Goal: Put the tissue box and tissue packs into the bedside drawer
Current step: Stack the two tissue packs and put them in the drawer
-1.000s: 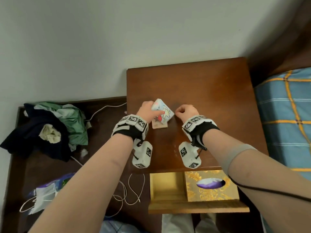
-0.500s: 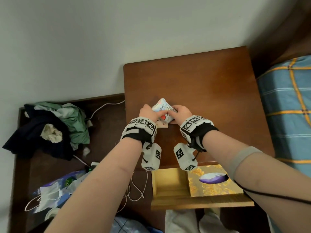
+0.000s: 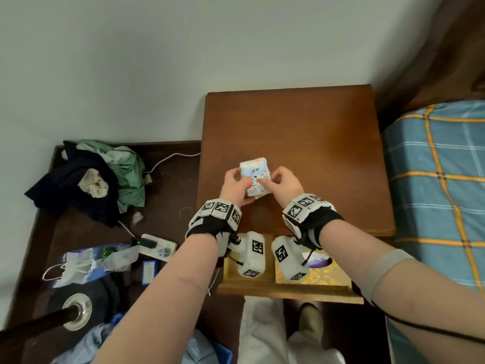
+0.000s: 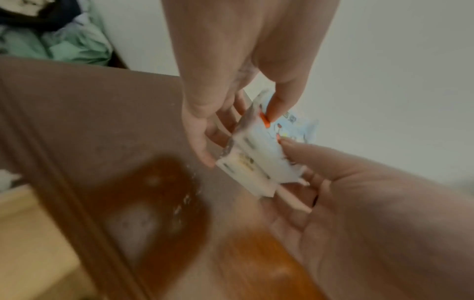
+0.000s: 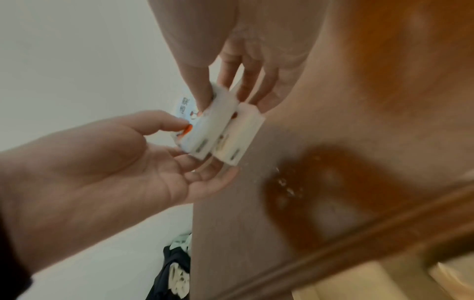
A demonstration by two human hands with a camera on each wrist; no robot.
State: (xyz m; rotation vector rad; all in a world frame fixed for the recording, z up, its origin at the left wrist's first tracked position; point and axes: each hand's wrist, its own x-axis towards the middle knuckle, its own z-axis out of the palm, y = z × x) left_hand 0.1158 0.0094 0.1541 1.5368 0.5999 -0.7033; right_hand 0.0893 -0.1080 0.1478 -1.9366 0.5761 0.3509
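Observation:
Two small tissue packs (image 3: 254,179) are stacked, a white cartoon-printed one over a pinkish one (image 5: 238,136). They hang just above the bedside table top (image 3: 301,127). My left hand (image 3: 235,186) grips their left side and my right hand (image 3: 280,183) pinches their right side. In the left wrist view my left hand (image 4: 241,134) has its thumb on the printed face of the tissue packs (image 4: 259,158). The open drawer (image 3: 288,291) sits below the table's front edge. A gold tissue box (image 3: 322,274) lies in its right half, partly hidden by my wrists.
A bed with a blue plaid cover (image 3: 441,179) stands to the right. Left of the table, on a dark surface, lie a heap of clothes (image 3: 89,179), a white cable (image 3: 170,158), a charger (image 3: 154,245) and a plastic bag (image 3: 86,264).
My right hand has come in from beside the packs and taken hold of them. Both hands now hold the stack together, lifted off the table top and drawn nearer its front edge.

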